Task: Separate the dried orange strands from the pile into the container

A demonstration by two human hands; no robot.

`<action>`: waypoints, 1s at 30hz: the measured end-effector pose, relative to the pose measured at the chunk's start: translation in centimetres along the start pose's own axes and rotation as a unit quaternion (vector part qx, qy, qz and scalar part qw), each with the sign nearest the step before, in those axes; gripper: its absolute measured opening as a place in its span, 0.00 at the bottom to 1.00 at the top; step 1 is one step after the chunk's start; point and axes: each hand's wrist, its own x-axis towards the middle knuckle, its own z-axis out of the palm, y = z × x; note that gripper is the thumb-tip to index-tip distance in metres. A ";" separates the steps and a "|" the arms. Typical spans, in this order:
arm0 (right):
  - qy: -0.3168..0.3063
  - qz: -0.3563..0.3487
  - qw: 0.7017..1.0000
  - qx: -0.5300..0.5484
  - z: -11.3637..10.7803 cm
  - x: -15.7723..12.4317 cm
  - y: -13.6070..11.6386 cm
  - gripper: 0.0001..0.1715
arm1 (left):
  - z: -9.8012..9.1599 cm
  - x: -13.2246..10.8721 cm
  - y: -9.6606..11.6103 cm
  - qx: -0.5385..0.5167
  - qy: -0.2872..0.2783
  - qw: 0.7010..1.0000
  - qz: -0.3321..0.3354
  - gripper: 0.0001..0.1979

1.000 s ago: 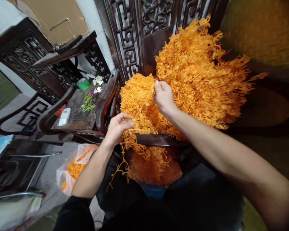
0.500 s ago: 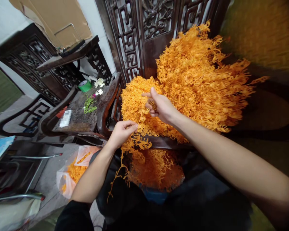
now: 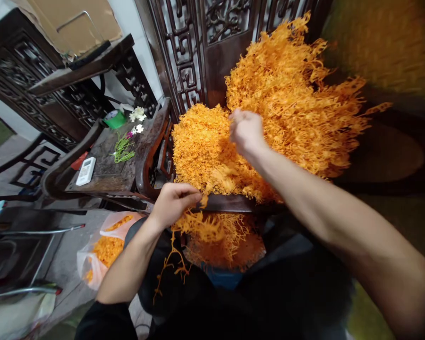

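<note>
My left hand point(image 3: 175, 203) pinches an orange branching sprig between thumb and fingertips, just in front of the wooden seat edge point(image 3: 230, 203). More orange strands point(image 3: 170, 264) dangle beneath that hand over my dark-clothed leg. Farther up, my right hand point(image 3: 248, 130) is closed with curled, slightly blurred fingers; anything inside them is hidden. It hovers at the border between a low pile of small orange curly pieces point(image 3: 198, 141) and a tall heap of long branching orange sprigs point(image 3: 293, 104). A blurred orange bit point(image 3: 223, 177) shows between the hands.
Between my knees, orange pieces point(image 3: 230, 236) sit over something blue point(image 3: 225, 277). A plastic bag point(image 3: 87, 257) with orange pieces lies on the floor. The dark side table point(image 3: 108, 163) holds green tape point(image 3: 115, 119), a white remote point(image 3: 86, 171) and flowers point(image 3: 137, 114). Carved wood point(image 3: 187, 61) stands behind.
My right hand has moved up and right, away from my left hand, and its extended fingers have curled in. My left hand keeps its pinch. The view has shifted slightly.
</note>
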 end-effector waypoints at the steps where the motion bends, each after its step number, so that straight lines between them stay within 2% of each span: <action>1: 0.041 0.008 0.999 0.026 -0.7 0.6 -0.1 0.23 | 0.0 -0.2 -0.2 0.007 0.005 1.000 0.006 0.09; 3: 0.018 0.046 0.997 0.067 -1.8 0.8 0.0 0.21 | -0.2 -0.3 -0.6 0.033 0.041 0.998 0.030 0.09; 6: -0.128 0.106 0.982 0.091 -1.7 -1.0 0.6 0.11 | -0.7 0.0 -1.3 0.054 0.102 0.992 0.061 0.09; 8: -0.182 0.130 0.967 0.121 -0.7 -2.5 1.0 0.03 | -1.1 0.3 -1.6 -0.003 0.133 0.990 0.045 0.09; 9: -0.194 0.144 0.960 0.141 -0.1 -3.1 1.1 0.02 | -1.2 0.3 -1.6 -0.057 0.142 0.988 0.023 0.09; 11: -0.213 0.181 0.945 0.170 1.1 -4.0 1.1 0.09 | -1.3 0.4 -1.6 -0.199 0.139 0.970 -0.034 0.10; 13: -0.242 0.212 0.930 0.179 2.4 -4.9 0.9 0.23 | -1.3 0.4 -1.3 -0.332 0.107 0.934 -0.078 0.12; 15: -0.258 0.214 0.925 0.179 3.6 -5.8 0.6 0.35 | -1.1 0.6 -1.0 -0.419 0.072 0.900 -0.095 0.14; 18: -0.226 0.171 0.943 0.174 5.5 -7.5 0.6 0.43 | -0.4 1.1 -0.8 -0.482 0.068 0.867 -0.106 0.15; 21: -0.144 0.121 0.971 0.148 7.0 -8.6 1.2 0.40 | 0.9 1.3 -0.7 -0.501 0.093 0.853 -0.115 0.14; 24: -0.023 0.053 0.993 0.107 7.8 -8.9 1.8 0.31 | 2.4 1.3 -0.6 -0.480 0.115 0.863 -0.108 0.15; 26: 0.039 0.019 0.995 0.085 8.0 -8.7 1.8 0.26 | 3.5 1.2 -0.4 -0.450 0.122 0.879 -0.097 0.15; 28: 0.057 0.026 0.995 0.079 7.8 -8.6 1.6 0.25 | 4.5 1.3 -0.3 -0.412 0.126 0.898 -0.087 0.12; 30: 0.047 0.054 0.994 0.080 7.4 -8.5 1.3 0.26 | 5.3 1.4 -0.2 -0.389 0.132 0.908 -0.080 0.11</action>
